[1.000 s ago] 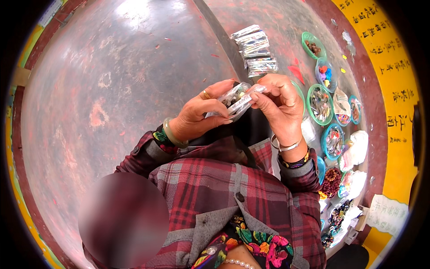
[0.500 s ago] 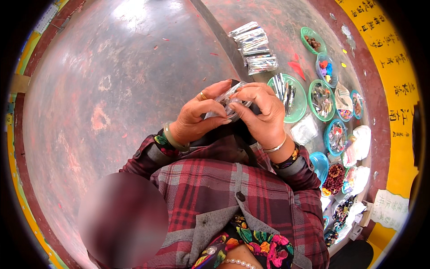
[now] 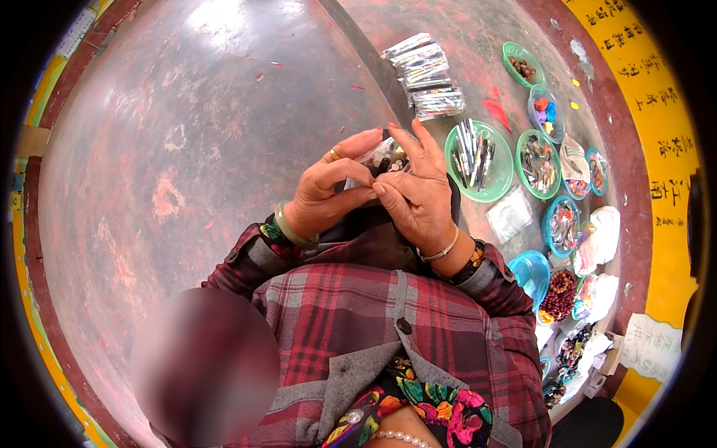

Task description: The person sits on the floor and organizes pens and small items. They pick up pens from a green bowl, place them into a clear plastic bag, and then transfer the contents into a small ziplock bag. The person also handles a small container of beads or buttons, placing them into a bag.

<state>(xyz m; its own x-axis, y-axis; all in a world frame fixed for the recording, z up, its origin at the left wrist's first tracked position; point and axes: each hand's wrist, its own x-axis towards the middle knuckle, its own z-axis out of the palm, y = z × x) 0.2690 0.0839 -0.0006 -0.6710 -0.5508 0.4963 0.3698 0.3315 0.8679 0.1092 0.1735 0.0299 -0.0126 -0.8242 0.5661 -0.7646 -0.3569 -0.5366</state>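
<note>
Two hands meet over the near edge of the worn reddish tabletop, and between them sits a small clear packet with dark beads showing inside. Taking the packet as the landmark: to its left, the left hand, a ring on one finger, has its grip pinched on the packet's lower left edge, thumb and forefinger pressed together on the plastic. To the packet's right, the right hand has its grip closed on the other edge, long fingers laid over the top. Whether the packet's mouth is open or sealed I cannot tell — the fingers cover it.

Beyond the packet and slightly right lies a stack of shiny finished-looking packets, several already laid side by side, so a good part of the packing looks done. Right of the packet stands a green bowl holding slim stick-like pieces, then a smaller green bowl of mixed bits, with an empty-looking clear bag lying flat just below them. Farther right and nearer the person, a blue bowl and a heap of brown beads remain well stocked — so, by my judgement, the work is mid-run: one packet in hand, a few completed, plenty of loose stock left to bag.
</note>
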